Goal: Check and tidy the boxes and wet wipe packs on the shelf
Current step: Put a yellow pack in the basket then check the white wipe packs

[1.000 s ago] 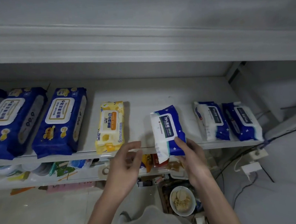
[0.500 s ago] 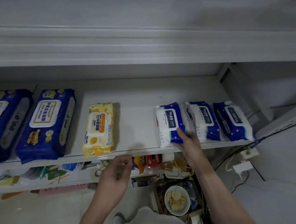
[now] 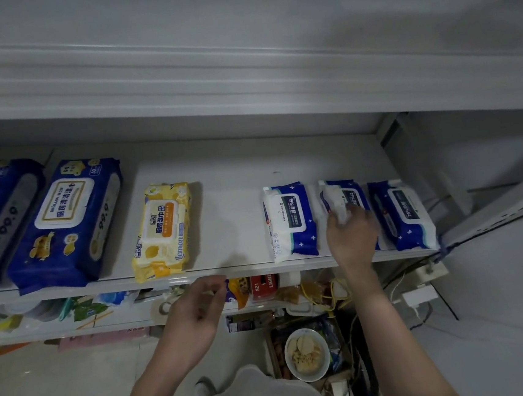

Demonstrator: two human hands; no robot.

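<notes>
A white shelf (image 3: pixel 233 219) carries a row of wet wipe packs lying flat. Two large dark-blue packs (image 3: pixel 64 223) are at the left, and a yellow lemon pack (image 3: pixel 164 229) lies beside them. Three small blue-and-white packs sit at the right. My right hand (image 3: pixel 351 237) reaches over the shelf edge and grips the front of the middle small pack (image 3: pixel 349 194), between the left small pack (image 3: pixel 289 220) and the right small pack (image 3: pixel 403 213). My left hand (image 3: pixel 194 312) hangs just below the shelf edge, fingers loosely curled, holding nothing.
A thick upper shelf board (image 3: pixel 242 81) overhangs the row. The lower shelf (image 3: pixel 122 319) holds snack bags and a red box (image 3: pixel 262 287). A bowl of food (image 3: pixel 306 353) stands on the floor below. A power strip and cables (image 3: pixel 421 278) hang at the right.
My right hand set the left small pack down flat on the shelf, let it go and moved right onto the middle small pack. My left hand dropped below the shelf edge.
</notes>
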